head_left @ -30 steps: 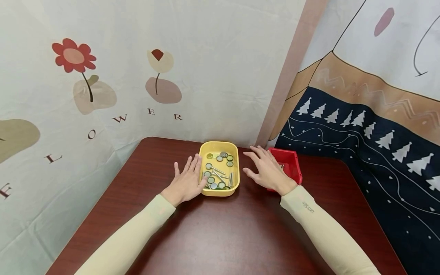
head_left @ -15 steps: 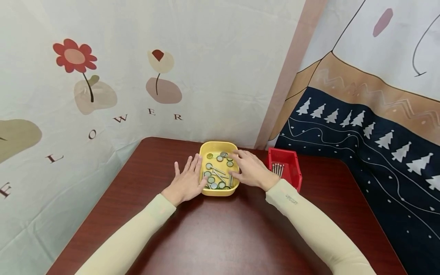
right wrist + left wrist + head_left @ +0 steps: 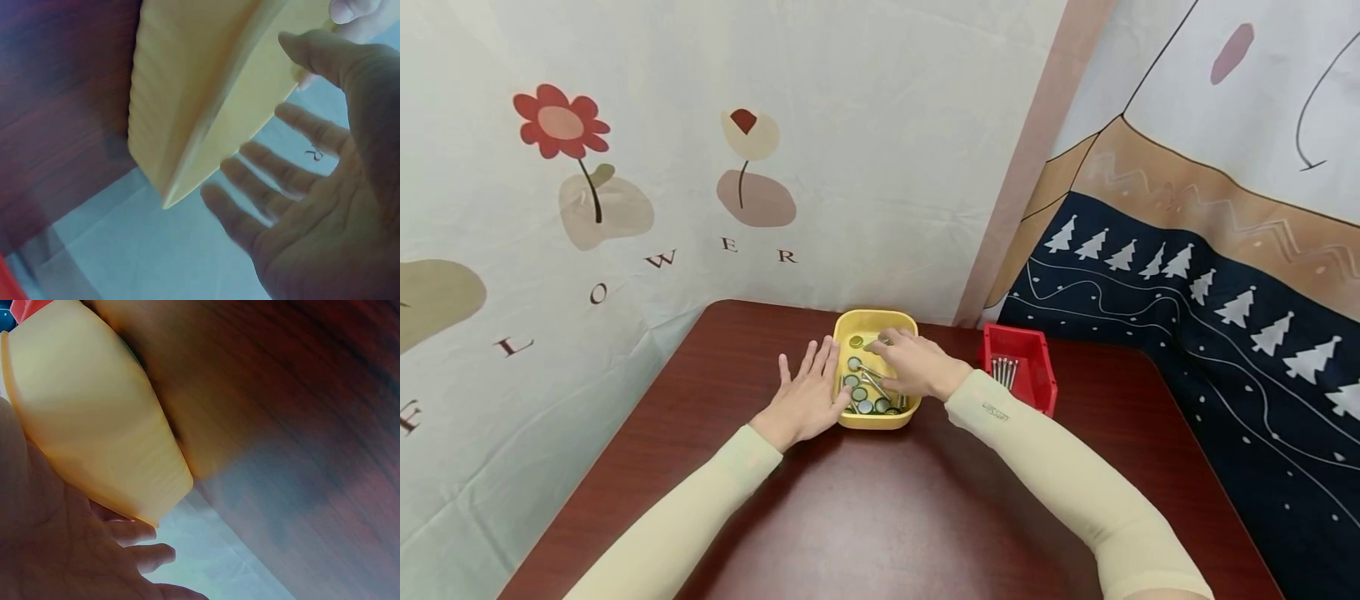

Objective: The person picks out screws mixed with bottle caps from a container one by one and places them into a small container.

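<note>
A yellow tray [image 3: 877,422] holds bottle caps [image 3: 859,394] and several nails [image 3: 873,385]. Along its left rim rests my left hand [image 3: 806,402], fingers straight and spread; in the left wrist view its palm [image 3: 56,544] lies by the tray's outer wall [image 3: 106,425]. Over the tray's right side hovers my right hand [image 3: 916,364], hiding part of the caps and nails. The right wrist view shows that hand [image 3: 325,212] with its fingers apart and nothing held in them, above the tray's rim [image 3: 206,119].
To the right of the tray stands a red bin [image 3: 1036,367] with several nails [image 3: 1004,372] lying side by side in it. Both containers sit near the back edge of the brown table [image 3: 865,517]. A printed cloth [image 3: 880,167] hangs behind.
My right hand has moved left from the red bin, across the gap, to over the yellow tray. The nails in the red bin have come into view. My left hand has stayed put.
</note>
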{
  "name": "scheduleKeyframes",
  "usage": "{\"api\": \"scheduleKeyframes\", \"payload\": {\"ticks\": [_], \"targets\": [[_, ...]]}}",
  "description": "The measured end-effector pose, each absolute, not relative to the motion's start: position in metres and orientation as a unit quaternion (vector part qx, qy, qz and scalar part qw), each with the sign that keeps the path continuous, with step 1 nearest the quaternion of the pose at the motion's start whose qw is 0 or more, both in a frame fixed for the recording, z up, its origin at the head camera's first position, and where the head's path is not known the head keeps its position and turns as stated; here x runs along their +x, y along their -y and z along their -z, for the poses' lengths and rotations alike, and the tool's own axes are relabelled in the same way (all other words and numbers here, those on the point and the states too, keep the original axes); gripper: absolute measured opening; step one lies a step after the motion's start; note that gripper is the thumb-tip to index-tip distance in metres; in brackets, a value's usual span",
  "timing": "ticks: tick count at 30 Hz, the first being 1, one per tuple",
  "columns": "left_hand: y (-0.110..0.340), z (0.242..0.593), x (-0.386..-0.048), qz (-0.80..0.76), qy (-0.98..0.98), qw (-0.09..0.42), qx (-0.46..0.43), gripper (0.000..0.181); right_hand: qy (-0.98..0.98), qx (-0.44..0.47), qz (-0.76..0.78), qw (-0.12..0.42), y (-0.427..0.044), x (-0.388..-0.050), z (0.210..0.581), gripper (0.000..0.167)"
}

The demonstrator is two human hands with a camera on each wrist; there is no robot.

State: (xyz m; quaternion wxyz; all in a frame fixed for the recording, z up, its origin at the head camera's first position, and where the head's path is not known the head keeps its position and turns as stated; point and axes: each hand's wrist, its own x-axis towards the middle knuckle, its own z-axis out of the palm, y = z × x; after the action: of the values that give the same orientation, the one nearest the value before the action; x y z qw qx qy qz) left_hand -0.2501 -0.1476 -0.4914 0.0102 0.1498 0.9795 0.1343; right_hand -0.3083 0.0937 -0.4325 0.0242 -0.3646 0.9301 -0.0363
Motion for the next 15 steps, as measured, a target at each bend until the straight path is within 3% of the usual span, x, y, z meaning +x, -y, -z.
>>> {"api": "scheduleKeyframes", "payload": {"ticks": [9, 15], "targets": [[0.149, 0.491, -0.250, -0.146, -0.978, 0.011, 0.147, 0.089, -0.913, -0.396, -0.024, 0.090, -0.064, -0.322, 0.434, 0.067], [0.148, 0.491, -0.250, -0.147, -0.978, 0.011, 0.150, 0.089, -0.910, -0.395, -0.031, 0.122, -0.050, -0.327, 0.437, 0.056]]}}
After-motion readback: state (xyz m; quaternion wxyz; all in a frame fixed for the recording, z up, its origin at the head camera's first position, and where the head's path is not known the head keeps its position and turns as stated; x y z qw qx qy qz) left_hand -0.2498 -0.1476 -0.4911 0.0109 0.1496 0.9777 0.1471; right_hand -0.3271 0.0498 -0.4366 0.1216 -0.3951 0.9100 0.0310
